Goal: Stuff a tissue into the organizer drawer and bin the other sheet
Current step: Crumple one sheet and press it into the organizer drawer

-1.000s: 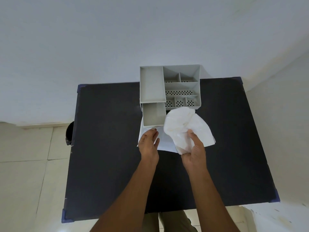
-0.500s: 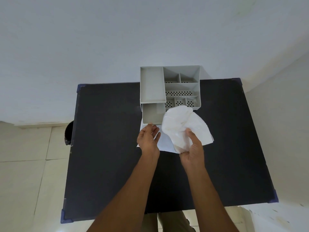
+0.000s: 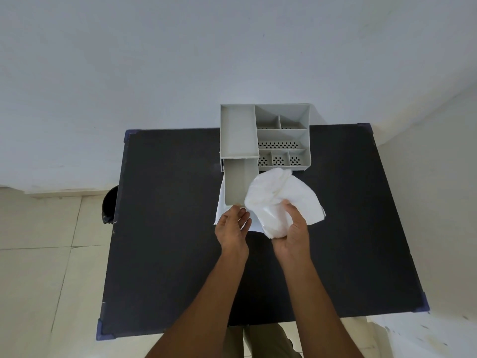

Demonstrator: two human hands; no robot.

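Our left hand (image 3: 233, 226) pulled the drawer (image 3: 236, 183) further out (nothing inside), fingers loose; right hand (image 3: 293, 228) grips the tissue (image 3: 273, 197).

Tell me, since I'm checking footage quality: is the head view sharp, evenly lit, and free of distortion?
Head view: soft, even light, no glare; the crumpled white tissue in the right hand is bright but keeps its folds; the grey plastic organizer is sharp; the black table's edges splay from wide-angle distortion.

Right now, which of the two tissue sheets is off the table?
The crumpled tissue, bunched in the right hand. The flat sheet lies on the table under the open drawer.
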